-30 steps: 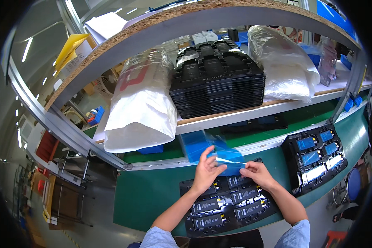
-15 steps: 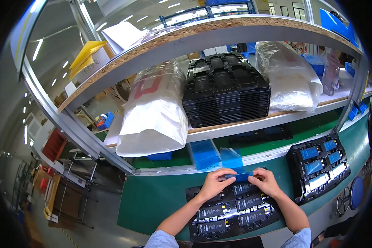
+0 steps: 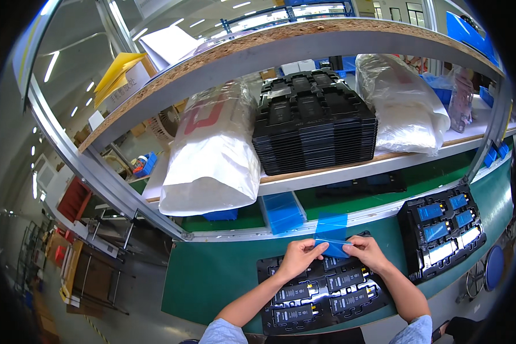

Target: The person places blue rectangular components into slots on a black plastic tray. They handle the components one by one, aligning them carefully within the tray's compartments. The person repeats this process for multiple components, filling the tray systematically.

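Between both hands is a thin translucent blue film (image 3: pixel 331 246), pinched at its near edge and reaching away toward the shelf's front rail. My left hand (image 3: pixel 300 256) closes thumb and fingers on the film's left part. My right hand (image 3: pixel 366 251) pinches its right part the same way. Beneath them lies a black moulded tray (image 3: pixel 265 269) carrying several flat black battery packs (image 3: pixel 348 302) with small yellow-marked ends. The hands partly hide the tray's far row.
Right of the tray stands a stack of black trays (image 3: pixel 410 241) with blue-covered packs on top. Behind are more blue film sheets (image 3: pixel 284 213), a tall stack of black trays (image 3: pixel 315 140) on the shelf, and white plastic bags (image 3: pixel 209 183). A green bench (image 3: pixel 212 281) lies underneath.
The film has tilted and spread out between my fingers, showing more of its blue surface. Its far part has shifted right. Both hands stay in nearly the same place.
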